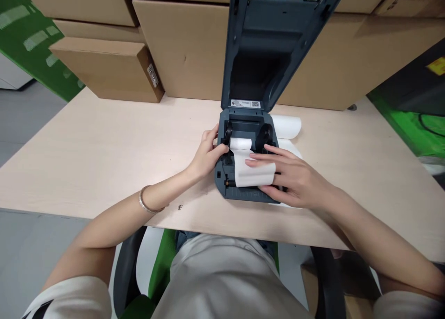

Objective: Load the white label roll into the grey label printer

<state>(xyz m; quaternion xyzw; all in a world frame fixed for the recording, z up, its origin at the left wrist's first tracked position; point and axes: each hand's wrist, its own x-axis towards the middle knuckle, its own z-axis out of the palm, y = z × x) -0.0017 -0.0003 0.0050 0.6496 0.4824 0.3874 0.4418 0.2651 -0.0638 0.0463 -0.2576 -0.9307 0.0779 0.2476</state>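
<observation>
A dark blue-grey label printer (222,191) stands on the table with its lid (269,50) raised. Inside lies a small white paper roll (240,144) between black holders. From it a loose white paper strip (248,173) runs toward the printer's front edge. My left hand (206,154) grasps the printer's left side, thumb over the rim and fingers along the outside. My right hand (294,175) is at the right side of the strip. Some of its fingers lie across the paper and the thumb is lower, by the strip's front edge, so the paper sits between them.
White paper (287,126) lies behind and beside the printer on the right. Large cardboard boxes (187,50) line the table's back, with a smaller box (104,68) at the left. The table's front edge (222,235) is close to my body.
</observation>
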